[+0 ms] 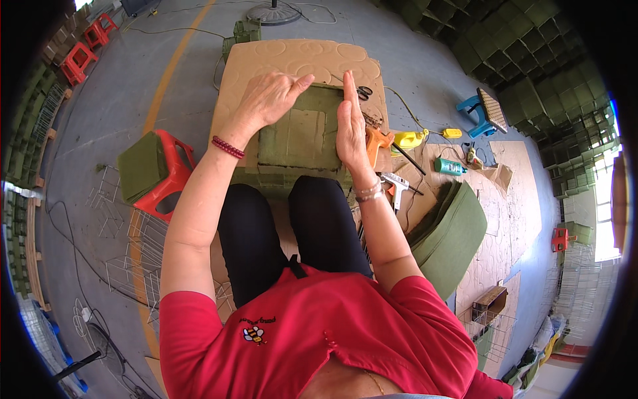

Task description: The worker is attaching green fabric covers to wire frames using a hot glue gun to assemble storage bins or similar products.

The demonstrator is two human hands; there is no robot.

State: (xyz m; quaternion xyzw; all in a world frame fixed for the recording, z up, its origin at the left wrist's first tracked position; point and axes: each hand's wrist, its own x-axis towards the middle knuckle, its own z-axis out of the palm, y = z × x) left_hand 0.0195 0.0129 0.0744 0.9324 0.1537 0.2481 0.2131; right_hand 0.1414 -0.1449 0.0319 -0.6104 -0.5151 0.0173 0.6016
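Pressing flat, the left hand [269, 100] lies open on the green felt panel [300, 136], gripping nothing. Right hand [350, 126] stands edge-on along the panel's right side, fingers straight, atop the cardboard board [292, 56].

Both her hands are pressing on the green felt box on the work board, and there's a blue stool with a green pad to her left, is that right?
Not quite: in the head view the stool is red. The rest holds: left hand and right hand press on the green felt box.
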